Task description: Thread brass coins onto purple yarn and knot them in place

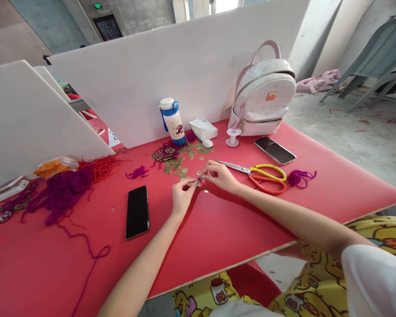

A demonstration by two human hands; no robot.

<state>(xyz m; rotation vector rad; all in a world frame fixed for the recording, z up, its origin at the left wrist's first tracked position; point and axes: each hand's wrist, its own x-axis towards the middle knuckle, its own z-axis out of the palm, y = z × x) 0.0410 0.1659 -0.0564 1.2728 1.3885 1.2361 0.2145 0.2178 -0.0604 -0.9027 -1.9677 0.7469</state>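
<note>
Over the red table, my left hand and my right hand meet fingertip to fingertip. Both are closed in a pinch on a short bit of purple yarn, most of it hidden by the fingers. A brass-coloured coin with a shine on it lies just below the fingertips. Behind my hands spreads a loose heap of similar holed coins. Coins strung with purple yarn are bunched at its left. Scissors with yellow and orange handles lie right beside my right hand.
A black phone lies left of my left hand; another phone is at the right. A bottle, a tissue pack, a white spool and a backpack stand behind. Purple yarn is piled at left.
</note>
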